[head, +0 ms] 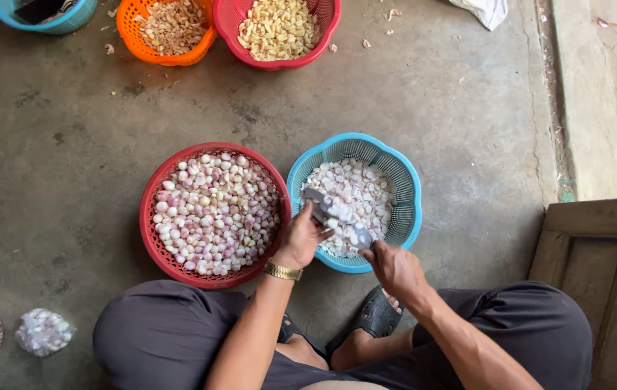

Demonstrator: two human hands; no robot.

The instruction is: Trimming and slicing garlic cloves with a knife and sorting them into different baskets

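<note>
- A metal scoop-like tool (337,214), grey and shiny, is held over the blue basket (406,191), just right of the picture's centre; pale peeled pieces are seen lying on it.
- The left hand (301,238) is closed around the tool's upper end, toward 10 o'clock from the basket's middle; a gold wristwatch (282,271) is worn on that wrist.
- The right hand (393,266) is curled shut at the tool's lower end, over the basket's rim at 6 o'clock; exactly how its fingers grip cannot be told.
- The blue basket is filled with whitish-pink peeled cloves and rests on the concrete floor (77,130).
- A red basket (151,231), touching the blue one at its 9 o'clock side, is heaped with pink and white bulbs.
- At 12 o'clock, well apart, a second red basket (326,22) of pale yellow pieces and an orange basket (131,32) of brownish skins are set side by side; a blue tub (70,22) is seen at 11 o'clock.
- A small plastic bag (43,331) is found at 8 o'clock.
- Dark trousers and black sandals (377,314) are seen at 6 o'clock, and a wooden panel (597,267) lies at 4 o'clock.
</note>
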